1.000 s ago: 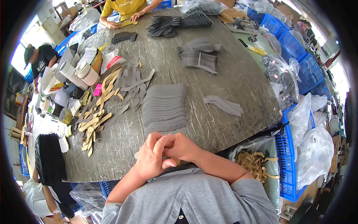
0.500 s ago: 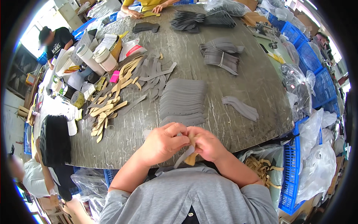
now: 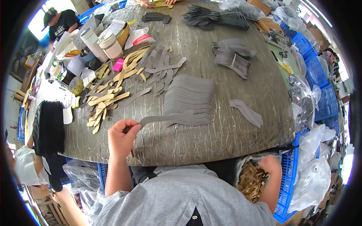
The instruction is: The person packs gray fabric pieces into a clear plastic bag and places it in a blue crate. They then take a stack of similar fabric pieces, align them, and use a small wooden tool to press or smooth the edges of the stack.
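My left hand (image 3: 121,137) is closed in a pinch on one end of a curved grey strip (image 3: 156,118). The strip's other end reaches over the near edge of a fanned stack of grey strips (image 3: 188,96). Below the fingers of this hand, a narrow tan piece shows; whether it is held too, I cannot tell. Off the table at the right, my right hand (image 3: 270,164) is above a lined bin of tan strips (image 3: 250,182). Its fingers look curled but are smeared, and nothing can be made out in them.
Loose tan pieces (image 3: 101,107) and loose grey strips (image 3: 162,62) lie at the left, beside white jars (image 3: 109,46). Further right are a small grey pile (image 3: 247,112) and a tied bundle (image 3: 232,60). A blue crate (image 3: 288,184) stands by the bin. Co-workers are at the far side and left.
My hands were together over tan and grey pieces near my chest. They have parted: the left moved left and forward with the grey strip, the right swung right over the bin.
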### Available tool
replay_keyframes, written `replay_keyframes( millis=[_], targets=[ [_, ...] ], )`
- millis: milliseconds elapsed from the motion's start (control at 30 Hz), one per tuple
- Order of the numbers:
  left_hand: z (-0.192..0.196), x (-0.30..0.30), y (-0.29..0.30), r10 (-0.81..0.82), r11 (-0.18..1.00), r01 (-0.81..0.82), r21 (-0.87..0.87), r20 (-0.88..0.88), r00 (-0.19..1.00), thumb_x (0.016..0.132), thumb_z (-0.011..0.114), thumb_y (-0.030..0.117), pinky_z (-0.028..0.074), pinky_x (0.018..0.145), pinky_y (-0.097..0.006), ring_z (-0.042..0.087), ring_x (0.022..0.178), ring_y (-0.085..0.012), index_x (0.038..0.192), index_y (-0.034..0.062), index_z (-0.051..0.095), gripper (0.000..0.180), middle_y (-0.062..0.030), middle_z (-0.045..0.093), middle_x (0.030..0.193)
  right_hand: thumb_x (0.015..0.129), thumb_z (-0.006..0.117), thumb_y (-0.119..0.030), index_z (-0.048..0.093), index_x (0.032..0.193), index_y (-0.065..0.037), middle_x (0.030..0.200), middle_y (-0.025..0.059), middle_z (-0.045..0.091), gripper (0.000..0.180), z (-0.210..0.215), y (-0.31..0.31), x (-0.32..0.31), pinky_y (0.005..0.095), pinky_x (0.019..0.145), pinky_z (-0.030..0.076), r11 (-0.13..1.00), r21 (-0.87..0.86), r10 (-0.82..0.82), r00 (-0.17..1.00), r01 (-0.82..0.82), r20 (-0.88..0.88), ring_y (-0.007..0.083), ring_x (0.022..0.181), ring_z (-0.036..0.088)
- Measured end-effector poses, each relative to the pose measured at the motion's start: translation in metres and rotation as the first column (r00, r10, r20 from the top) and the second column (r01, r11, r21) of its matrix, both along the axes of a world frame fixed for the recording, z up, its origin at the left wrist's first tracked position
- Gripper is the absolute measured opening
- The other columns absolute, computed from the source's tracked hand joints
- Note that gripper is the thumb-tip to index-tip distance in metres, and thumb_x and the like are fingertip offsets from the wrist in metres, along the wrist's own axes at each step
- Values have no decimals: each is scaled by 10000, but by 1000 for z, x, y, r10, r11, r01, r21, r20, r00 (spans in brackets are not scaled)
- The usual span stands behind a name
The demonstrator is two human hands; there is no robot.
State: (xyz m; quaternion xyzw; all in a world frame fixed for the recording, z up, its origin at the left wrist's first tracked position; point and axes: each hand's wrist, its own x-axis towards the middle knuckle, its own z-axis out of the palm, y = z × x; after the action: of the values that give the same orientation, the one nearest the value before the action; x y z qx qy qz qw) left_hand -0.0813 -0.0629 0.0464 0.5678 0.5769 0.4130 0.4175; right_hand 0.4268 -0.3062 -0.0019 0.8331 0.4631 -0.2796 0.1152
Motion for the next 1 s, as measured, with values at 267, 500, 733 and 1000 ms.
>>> replay_keyframes(
  millis=[267,500,733,1000],
  targets=[
    [18,11,1,-15,998,23,60,-131,991,799,713,22,391,510,-209,499,551,-39,825,0,670,54,24,571,609,785,699,-454,353,1456,-90,1567,183,183,838,10,215,-202,548,1146,181,453,728,586,787,-515,192,382,1446,158],
    [9,-35,-18,-43,980,24,-199,-93,995,818,688,44,418,495,-213,530,543,-57,830,0,672,48,1,605,652,798,496,-713,214,1504,-30,1581,215,102,1022,-33,199,-247,587,1154,32,515,653,704,708,-556,48,361,1474,61],
    [-16,0,-12,-263,915,226,-333,-70,962,827,694,106,428,508,-241,546,549,-70,842,-4,676,113,-10,619,659,896,675,-292,575,1093,-16,1011,54,610,354,-23,177,-199,278,805,462,799,427,338,272,424,-901,129,923,567],
    [-26,33,18,-384,858,339,-386,-44,922,817,687,112,449,524,-254,562,555,-84,836,-6,672,121,-22,623,662,868,684,-32,626,891,-29,780,-24,601,63,-24,184,-196,206,626,439,765,395,196,399,510,-896,44,694,529]
  ],
)
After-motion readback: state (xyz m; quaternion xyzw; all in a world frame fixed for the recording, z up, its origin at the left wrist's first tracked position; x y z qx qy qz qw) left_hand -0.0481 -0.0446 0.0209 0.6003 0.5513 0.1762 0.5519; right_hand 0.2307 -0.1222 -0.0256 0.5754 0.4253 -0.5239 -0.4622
